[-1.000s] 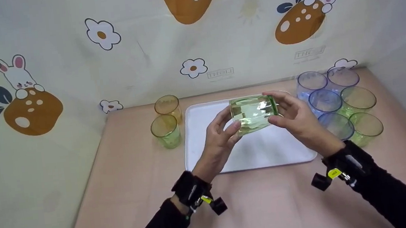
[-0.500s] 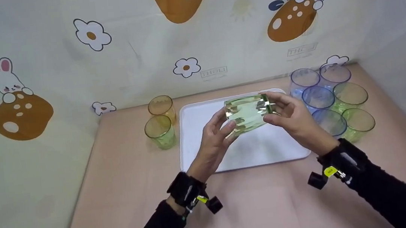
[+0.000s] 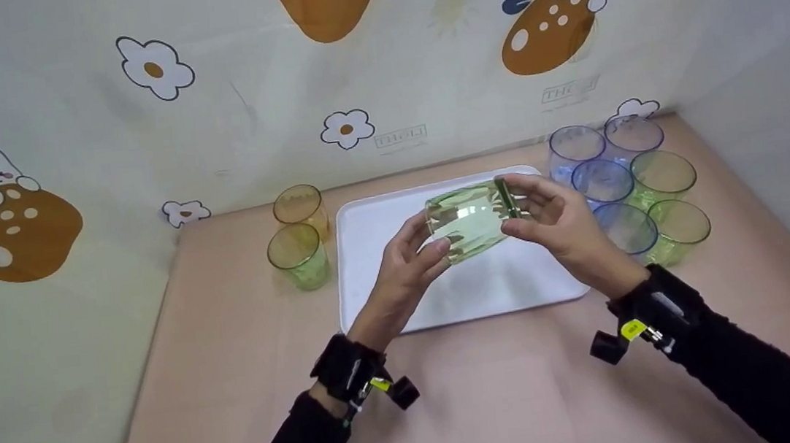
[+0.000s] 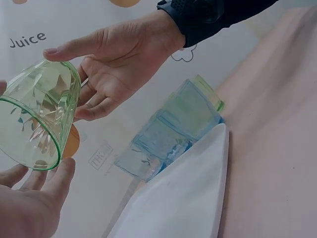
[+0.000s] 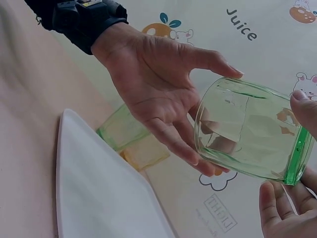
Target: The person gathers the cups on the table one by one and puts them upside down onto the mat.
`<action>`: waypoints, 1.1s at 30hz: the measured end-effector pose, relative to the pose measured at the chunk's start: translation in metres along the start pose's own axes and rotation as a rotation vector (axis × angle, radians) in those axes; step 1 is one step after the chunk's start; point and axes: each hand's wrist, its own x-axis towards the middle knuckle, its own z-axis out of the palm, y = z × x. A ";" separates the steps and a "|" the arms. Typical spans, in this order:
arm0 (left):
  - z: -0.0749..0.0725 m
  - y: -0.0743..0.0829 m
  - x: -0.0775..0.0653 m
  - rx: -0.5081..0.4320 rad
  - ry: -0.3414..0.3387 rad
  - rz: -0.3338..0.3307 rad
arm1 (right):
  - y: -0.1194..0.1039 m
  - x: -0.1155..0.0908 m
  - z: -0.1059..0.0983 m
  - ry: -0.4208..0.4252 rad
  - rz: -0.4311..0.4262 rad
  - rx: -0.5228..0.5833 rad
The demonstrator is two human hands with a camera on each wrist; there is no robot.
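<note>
A clear green faceted glass (image 3: pixel 470 222) lies sideways in the air over a white tray, held between both hands. My left hand (image 3: pixel 403 268) grips its open rim end, thumb on the near side. At the thick base end, my right hand (image 3: pixel 568 229) pinches it with thumb and fingers. In the left wrist view, the glass (image 4: pixel 37 111) shows its round rim toward the left fingers (image 4: pixel 59 183). The right wrist view shows the dark green base edge near the right fingertips. The glass looks empty.
The white tray (image 3: pixel 365 217) lies on a pinkish-tan table (image 3: pixel 236 385). Left of it stand an amber glass (image 3: pixel 300 206) and a green glass (image 3: pixel 298 257). On the right, several blue glasses (image 3: pixel 602 181) and green glasses (image 3: pixel 682 224) stand close together. A patterned cloth wall (image 3: pixel 252 119) rises behind.
The head view has turned to the right, so the scene slides left. Both hands keep their hold on the glass, which has tilted slightly; the table glasses stay put.
</note>
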 end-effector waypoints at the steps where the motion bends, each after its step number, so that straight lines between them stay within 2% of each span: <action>1: -0.001 0.000 0.000 0.008 -0.004 -0.002 | 0.000 0.000 0.000 -0.001 -0.001 -0.001; 6: -0.013 0.004 -0.005 0.061 -0.035 -0.013 | -0.003 0.003 0.000 -0.004 -0.017 -0.014; 8: -0.019 0.007 -0.009 0.144 -0.055 -0.021 | -0.005 0.004 -0.001 0.009 -0.032 -0.029; 11: -0.030 0.011 -0.017 0.403 -0.096 -0.053 | -0.008 0.006 -0.005 0.031 -0.043 -0.056; 16: -0.041 0.016 -0.033 0.899 -0.229 -0.062 | -0.009 0.008 -0.014 0.056 -0.029 -0.100; 19: -0.041 0.013 -0.039 1.128 -0.273 -0.044 | -0.009 0.011 -0.019 0.073 -0.023 -0.116; 21: -0.039 0.009 -0.041 1.245 -0.282 -0.048 | -0.009 0.012 -0.021 0.086 -0.014 -0.130; 25: -0.038 -0.001 -0.044 1.371 -0.291 -0.049 | -0.010 0.016 -0.024 0.108 0.008 -0.168; 33: -0.038 -0.018 -0.047 1.455 -0.275 -0.050 | -0.013 0.022 -0.030 0.154 0.041 -0.253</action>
